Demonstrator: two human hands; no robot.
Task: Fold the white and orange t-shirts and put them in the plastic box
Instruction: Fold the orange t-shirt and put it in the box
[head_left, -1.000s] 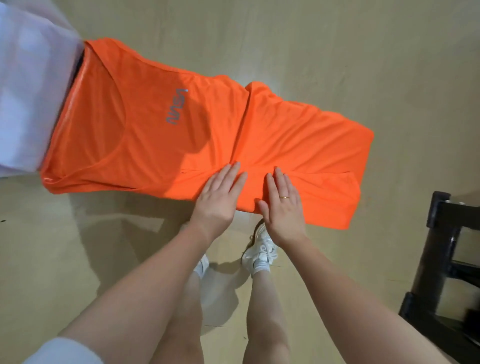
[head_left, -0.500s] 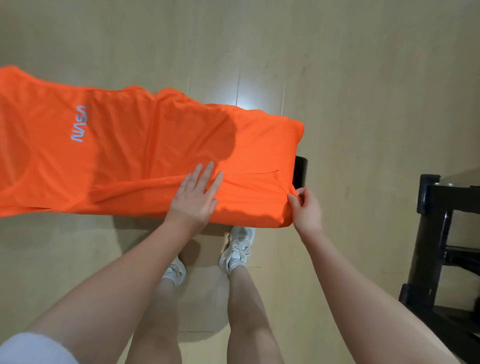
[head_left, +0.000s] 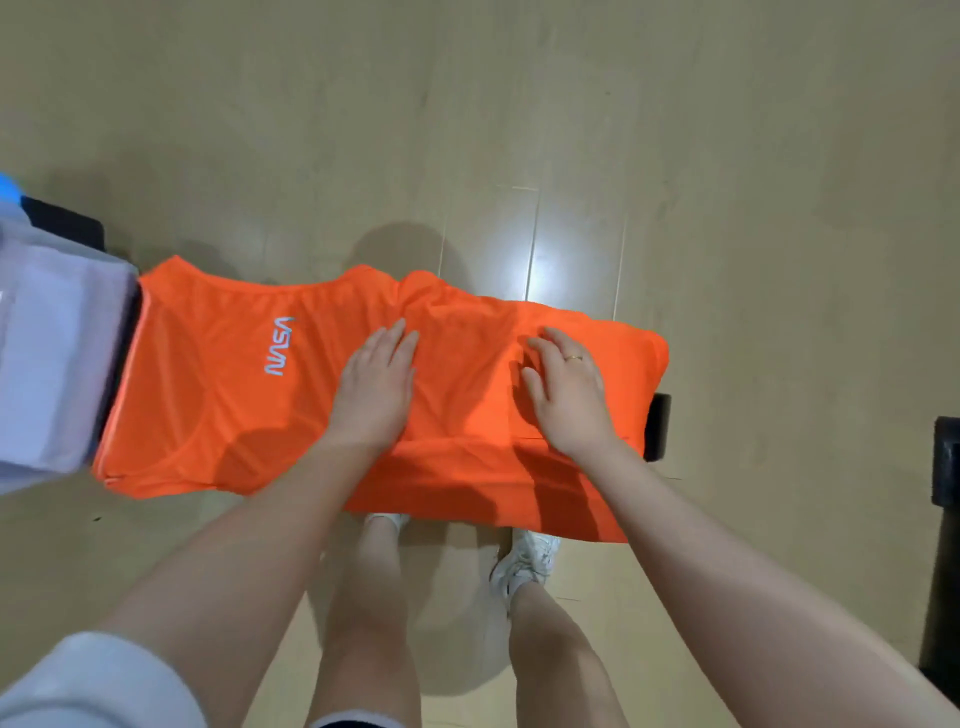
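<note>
On narrow black tabletop (head_left: 658, 426), full length | orange NASA-print t-shirt (head_left: 218, 384), sides folded in | left hand (head_left: 376, 387) flat mid-shirt, right hand (head_left: 566, 397) fingers bent, pressing hem end | step: smoothing | next, likely: fold hem toward collar.

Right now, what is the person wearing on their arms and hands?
Both forearms are bare. The right hand has a thin gold ring on one finger. The left hand shows no jewellery. A light grey-white sleeve covers the left upper arm.
</note>
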